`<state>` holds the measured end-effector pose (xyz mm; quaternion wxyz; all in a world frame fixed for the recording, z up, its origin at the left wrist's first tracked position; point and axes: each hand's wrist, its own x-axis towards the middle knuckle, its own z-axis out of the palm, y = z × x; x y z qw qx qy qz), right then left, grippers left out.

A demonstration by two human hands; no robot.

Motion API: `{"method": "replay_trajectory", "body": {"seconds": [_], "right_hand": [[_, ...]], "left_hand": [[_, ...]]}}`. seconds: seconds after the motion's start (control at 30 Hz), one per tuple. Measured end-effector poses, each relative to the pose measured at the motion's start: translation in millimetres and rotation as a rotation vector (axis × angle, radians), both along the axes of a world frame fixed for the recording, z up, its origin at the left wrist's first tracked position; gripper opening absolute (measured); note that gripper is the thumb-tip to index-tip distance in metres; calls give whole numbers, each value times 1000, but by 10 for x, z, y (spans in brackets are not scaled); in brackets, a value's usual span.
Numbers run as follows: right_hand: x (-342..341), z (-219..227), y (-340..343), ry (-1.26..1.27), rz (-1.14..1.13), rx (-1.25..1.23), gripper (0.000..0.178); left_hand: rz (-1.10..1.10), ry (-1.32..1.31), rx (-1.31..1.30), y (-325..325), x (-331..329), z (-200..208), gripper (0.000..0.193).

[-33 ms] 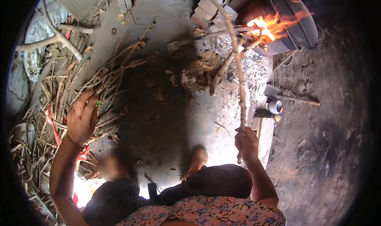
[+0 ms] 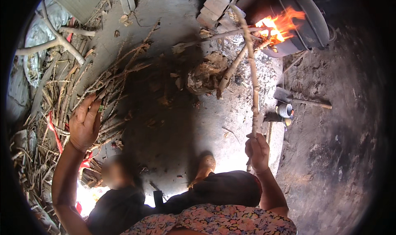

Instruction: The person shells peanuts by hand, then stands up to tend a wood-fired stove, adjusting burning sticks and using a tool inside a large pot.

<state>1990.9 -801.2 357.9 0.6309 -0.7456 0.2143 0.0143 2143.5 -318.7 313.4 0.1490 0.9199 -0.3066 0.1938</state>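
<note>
My right hand (image 2: 259,152) is closed round the lower end of a long, knobbly stick (image 2: 254,82). The stick slants up and away from me, and its far end crosses in front of the fire (image 2: 277,28). On the left, my left hand (image 2: 85,121) is at a heap of thin twigs (image 2: 119,80), back of the hand toward me. Its fingertips close on a dark twig, though the thumb side is partly hidden. Flames rise at the mouth of a stove beside a dark, lidded pot (image 2: 309,18). A thicker piece of firewood (image 2: 232,72) leans toward the fire.
A pale lump (image 2: 207,72) and bricks (image 2: 216,3) lie near the fire. To the right are a small shovel (image 2: 284,96) and a grey cup-shaped thing (image 2: 284,110). A forked branch (image 2: 62,39) rests on the far-left brushwood. My foot (image 2: 206,164) is on the floor.
The stick's far end has swung right and slightly toward me, with my right hand shifting a little. The flames have changed shape. My left hand has stayed at the twigs.
</note>
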Motion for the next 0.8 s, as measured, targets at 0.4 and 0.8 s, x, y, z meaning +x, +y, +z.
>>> {"method": "replay_trajectory", "body": {"seconds": [0.4, 0.8], "right_hand": [[-149, 150, -6, 41, -371, -68, 15], [1320, 36, -350, -43, -415, -51, 17]], "left_hand": [[-77, 118, -58, -45, 17, -181, 37], [-97, 263, -42, 16, -135, -291, 31]]}}
